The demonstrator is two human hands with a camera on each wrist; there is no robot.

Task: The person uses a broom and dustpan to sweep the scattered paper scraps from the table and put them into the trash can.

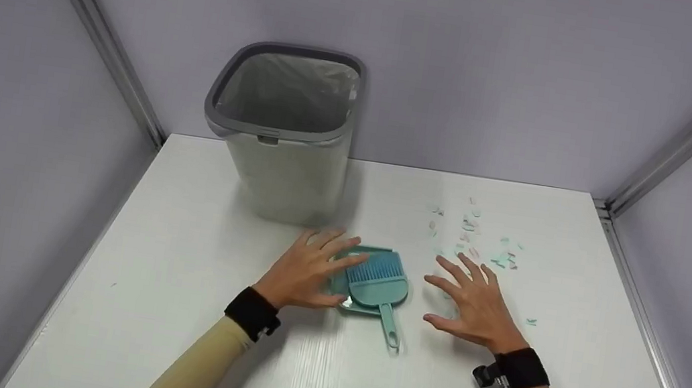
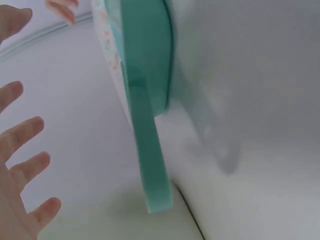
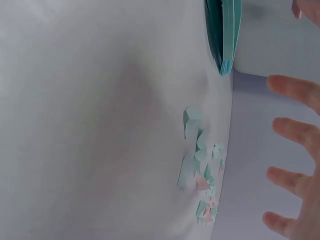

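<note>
1. Nearest: two forearms in tan sleeves, black wrist straps, above a white table point(image 1: 181, 306).
2. Left hand point(image 1: 302, 272) low over the table, fingers point(image 1: 338, 247) spread wide and straight, tips lying over the left edge of the dustpan point(image 1: 353, 275); gripping nothing. Contact with the pan cannot be told for sure from the head view.
3. Right hand point(image 1: 473, 303) just right of the dustpan, apart from it, fingers point(image 1: 470, 267) fanned wide and straight, palm down, holding nothing.
4. Between the hands: teal dustpan flat on the table, teal brush point(image 1: 378, 280) nested on top, bristles toward the far side, handle point(image 1: 390, 327) pointing back toward the person.
5. From the left wrist view: pan and brush point(image 2: 145, 90) seen edge-on, handle point(image 2: 155, 170) running down the frame, fingers point(image 2: 25, 130) splayed at the left.
6. Just beyond the right hand: paper scraps point(image 1: 475, 236), teal, pink and white, scattered loosely on the table; one stray bit point(image 1: 531, 321) to the hand's right. Same scraps point(image 3: 200, 175) clustered in the right wrist view, with splayed fingers point(image 3: 295, 132) at the right edge.
7. Farther, behind the left hand: grey bin point(image 1: 284, 131) upright on the table, lined with a clear bag, well apart from the scraps.
8. Farthest: plain lilac walls point(image 1: 505, 74) with metal corner rails.
</note>
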